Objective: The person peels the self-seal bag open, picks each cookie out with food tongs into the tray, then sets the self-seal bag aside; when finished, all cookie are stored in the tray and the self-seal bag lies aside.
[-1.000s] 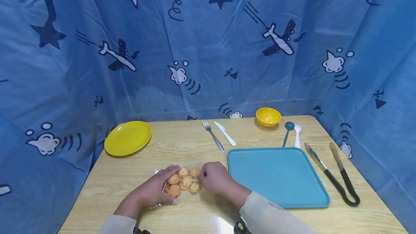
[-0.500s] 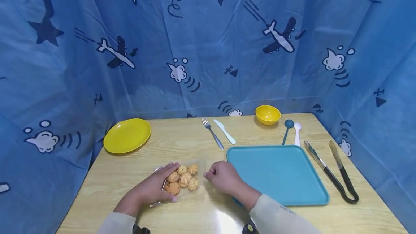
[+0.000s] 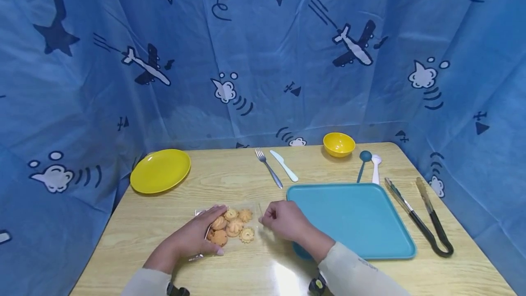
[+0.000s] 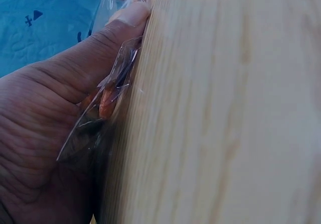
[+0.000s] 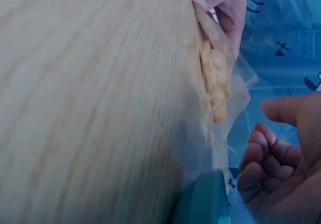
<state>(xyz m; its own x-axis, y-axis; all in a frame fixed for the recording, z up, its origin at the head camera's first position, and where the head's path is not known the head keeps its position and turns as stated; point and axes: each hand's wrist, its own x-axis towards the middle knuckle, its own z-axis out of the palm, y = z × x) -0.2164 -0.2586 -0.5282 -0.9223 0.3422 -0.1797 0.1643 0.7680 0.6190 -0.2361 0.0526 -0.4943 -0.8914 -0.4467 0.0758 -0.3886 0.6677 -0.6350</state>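
A clear plastic bag (image 3: 252,223) of cookies (image 3: 234,227) lies on the table in the head view. My left hand (image 3: 195,239) grips the bag's left part, fingers over the far side and thumb along the near side. In the left wrist view the thumb (image 4: 95,48) presses on the crinkled plastic. My right hand (image 3: 283,218) is just beyond the bag's right end, close to the tray. In the right wrist view its thumb stands apart from the loosely curled fingers (image 5: 268,163), nothing showing between them, and the bag's raised end (image 5: 241,101) is a little way off.
A teal tray (image 3: 353,220) lies at the right, with tongs (image 3: 427,223) beyond it. Along the back are a yellow plate (image 3: 160,171), a fork (image 3: 269,168), a white knife (image 3: 284,166), a yellow bowl (image 3: 339,145) and two spoons (image 3: 365,156). A blue curtain (image 3: 263,58) surrounds the table.
My right hand has drawn back to the right from over the cookies to past the bag's end. A right-hand cookie has shifted slightly rightward. The left hand stays in place.
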